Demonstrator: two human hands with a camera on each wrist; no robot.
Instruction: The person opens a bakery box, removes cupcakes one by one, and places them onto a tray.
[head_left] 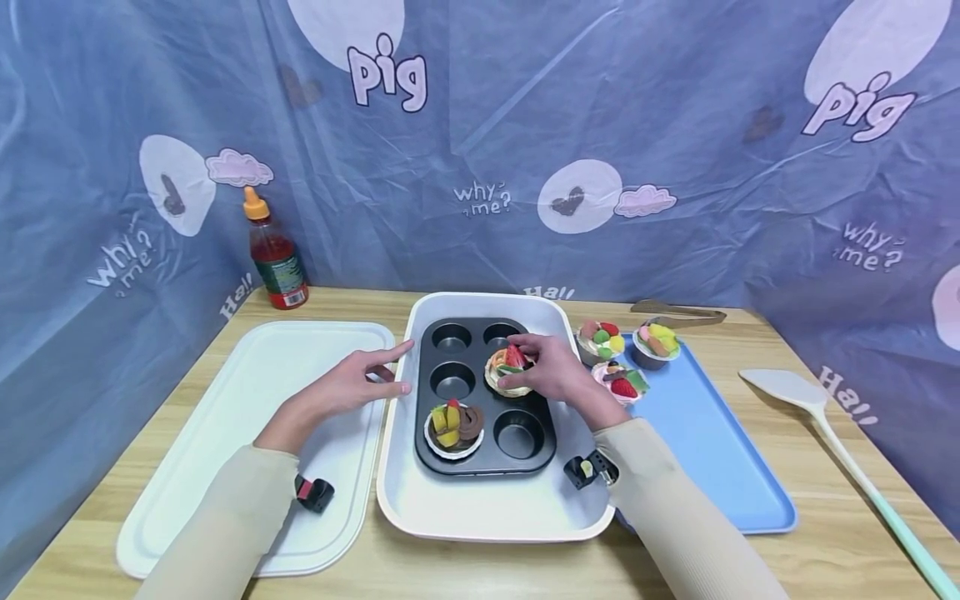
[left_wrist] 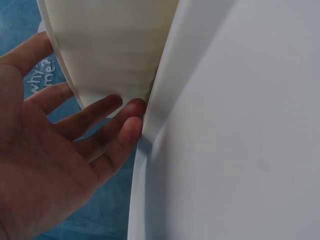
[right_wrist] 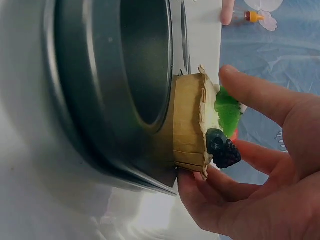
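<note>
My right hand grips a cupcake at the middle right cup of a dark muffin tin. In the right wrist view its brown paper case is close over the tin, thumb and fingers around its rim. Cream, a green leaf, dark berries and a strawberry top it. Another cupcake, with yellow fruit and a chocolate swirl, sits in the front left cup. The tin lies in a deep white tray. At that tray's left rim is my left hand, its fingers spread, fingertips right against the rim in the left wrist view.
Right of the white tray, a blue tray bears several more cupcakes at its far left part. Brown tongs lie behind it, a white spatula to its right. On the left are a flat white tray and a sauce bottle.
</note>
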